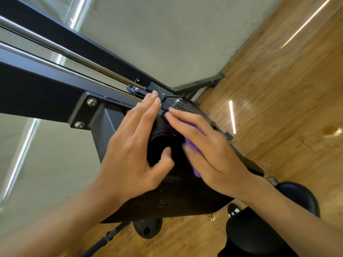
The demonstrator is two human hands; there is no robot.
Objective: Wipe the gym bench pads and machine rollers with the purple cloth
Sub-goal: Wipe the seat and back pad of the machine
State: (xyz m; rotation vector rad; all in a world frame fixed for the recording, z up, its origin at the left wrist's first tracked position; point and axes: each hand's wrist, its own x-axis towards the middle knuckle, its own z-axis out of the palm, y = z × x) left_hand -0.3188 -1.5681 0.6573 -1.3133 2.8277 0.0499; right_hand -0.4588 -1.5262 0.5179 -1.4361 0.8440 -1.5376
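A black machine roller (163, 143) sits at the middle of the view, its round end facing me. My left hand (133, 145) lies on the roller's left side with straight fingers, thumb against the roller's end. My right hand (207, 151) presses the purple cloth (191, 143) flat against the roller's right side. Only strips of the cloth show under the fingers and palm.
A black steel frame (46, 89) with chrome guide rods (74, 54) and a pulley (135, 89) runs from the upper left. A black pad (185, 199) lies below the roller, and further black pads (300, 197) at lower right. Wooden floor (278, 89) to the right, grey wall behind.
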